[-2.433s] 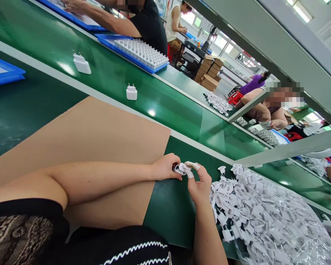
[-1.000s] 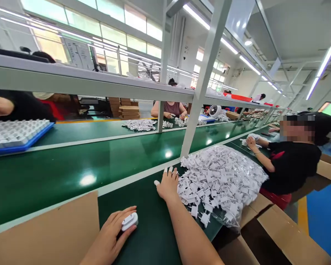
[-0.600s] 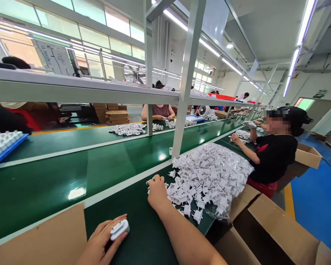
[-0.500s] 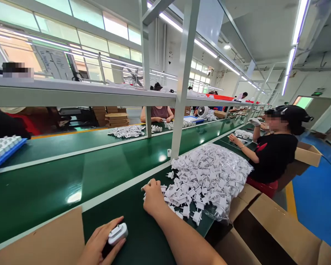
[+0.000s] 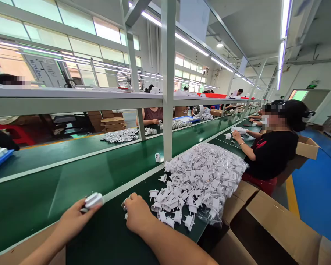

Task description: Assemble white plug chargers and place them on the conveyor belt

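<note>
1. Head view: left hand [image 5: 71,221] pinches a white charger [image 5: 93,201] at the desk [image 5: 38,198] rail.
2. Right hand [image 5: 138,215] is curled beside the plug pile [image 5: 201,176], clasping a small white part [image 5: 125,202], barely visible.

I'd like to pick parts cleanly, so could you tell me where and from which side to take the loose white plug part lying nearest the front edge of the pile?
Probably pinch the plug part by its flat round cap from above, at the pile's open front edge.

Bright ceiling strip lights and window daylight; belt glare; wide-angle bending at edges.
</note>
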Demonstrator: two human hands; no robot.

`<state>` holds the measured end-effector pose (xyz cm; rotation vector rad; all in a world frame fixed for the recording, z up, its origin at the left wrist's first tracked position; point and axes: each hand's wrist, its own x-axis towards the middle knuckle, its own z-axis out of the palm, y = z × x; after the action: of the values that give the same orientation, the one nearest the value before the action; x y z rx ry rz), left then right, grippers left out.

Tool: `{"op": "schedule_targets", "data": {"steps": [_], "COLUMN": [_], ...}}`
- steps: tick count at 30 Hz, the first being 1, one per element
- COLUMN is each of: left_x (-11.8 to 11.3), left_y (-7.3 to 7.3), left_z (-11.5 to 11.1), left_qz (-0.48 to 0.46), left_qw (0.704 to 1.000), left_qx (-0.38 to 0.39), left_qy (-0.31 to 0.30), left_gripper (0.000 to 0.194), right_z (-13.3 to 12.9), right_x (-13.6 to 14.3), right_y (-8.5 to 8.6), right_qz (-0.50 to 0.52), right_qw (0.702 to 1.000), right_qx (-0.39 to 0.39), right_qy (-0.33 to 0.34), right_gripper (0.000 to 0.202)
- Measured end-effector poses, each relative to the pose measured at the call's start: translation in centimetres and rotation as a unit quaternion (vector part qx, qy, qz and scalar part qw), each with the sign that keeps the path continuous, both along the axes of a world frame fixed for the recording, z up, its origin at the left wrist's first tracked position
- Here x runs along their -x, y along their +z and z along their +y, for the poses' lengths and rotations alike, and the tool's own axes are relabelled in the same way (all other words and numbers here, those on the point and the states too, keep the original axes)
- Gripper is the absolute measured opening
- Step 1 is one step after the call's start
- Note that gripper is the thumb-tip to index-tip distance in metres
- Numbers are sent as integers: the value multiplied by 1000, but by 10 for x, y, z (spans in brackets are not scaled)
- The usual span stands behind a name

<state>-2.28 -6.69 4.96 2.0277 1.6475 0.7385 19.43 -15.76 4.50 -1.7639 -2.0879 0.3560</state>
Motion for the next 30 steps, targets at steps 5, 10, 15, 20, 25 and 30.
{"op": "schedule_targets", "data": {"steps": [5,10,15,20,25,30], "left_x": [-16,-8,-2,-10,-19,-17], "left_y": [18,10,-7,-33,-32,-24], "left_z": [48,68,39,-32,-71,-69], "left_qz": [87,138,108,-151,-240,-280], "left_qw": [991,980,959,988,964,950], "left_qx": [3,27,-116,-9,100,98], "left_qy": [104,140,233,44,-58,-96], "left_gripper": [35,39,71,82,63,56], "right_z": [-1,-4,-8,-11,-6,6], "right_x": [0,1,4,13,22,29], "right_y": [0,5,11,4,-15,-26], "right_qz": [34,104,129,172,282,492], "right_qw": [999,994,991,984,958,867], "right_qx": [12,31,31,-11,-14,80], "right_qy": [0,-18,-3,43,44,17], "right_gripper": [63,70,60,60,52,44]}}
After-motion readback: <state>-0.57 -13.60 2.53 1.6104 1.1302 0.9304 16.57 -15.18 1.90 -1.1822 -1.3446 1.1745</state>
